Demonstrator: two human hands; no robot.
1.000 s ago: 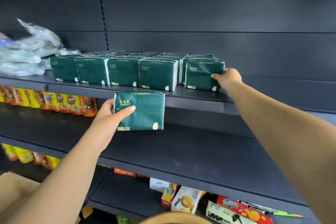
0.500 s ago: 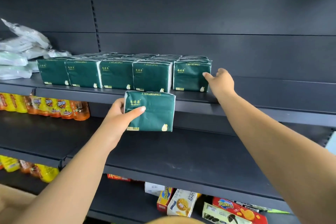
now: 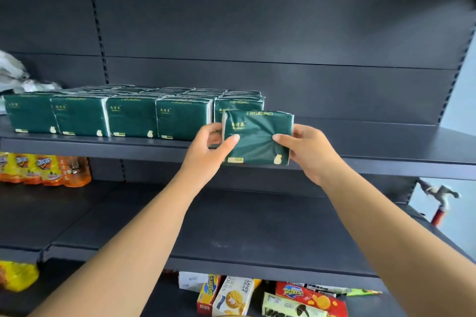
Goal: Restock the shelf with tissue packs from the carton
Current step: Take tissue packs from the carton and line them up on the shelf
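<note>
We hold one green pack [image 3: 258, 137] up in front of the top shelf [image 3: 373, 148], at the right end of the row [image 3: 108, 116] of matching packs standing there. Our left hand [image 3: 206, 152] takes its left edge: the thumb lies across the front face and the fingers curl behind, so the grip is closed on the pack. Our right hand [image 3: 309, 149] takes the right edge the same way, thumb pressed into the wrapper, which creases around it. The pack is upright, its print upside down, and it covers the lower part of the row's last pack at 11 o'clock from it. Its bottom edge sits level with the shelf's front lip; we cannot tell whether it rests on the shelf or hangs just in front.

The row runs toward 9 o'clock from the held pack, five packs across the front with more lined up behind them. At the far 9 o'clock end, white plastic bags [image 3: 13, 74] lie beside the row.

On the shelf below, at 8 o'clock, stand orange and yellow bottles [image 3: 43, 168]. The middle shelf [image 3: 257, 234] spreads dark beneath our arms. At 6 o'clock, on the lowest level, biscuit boxes [image 3: 234, 296] and a red snack bag [image 3: 311, 298] sit side by side.
</note>
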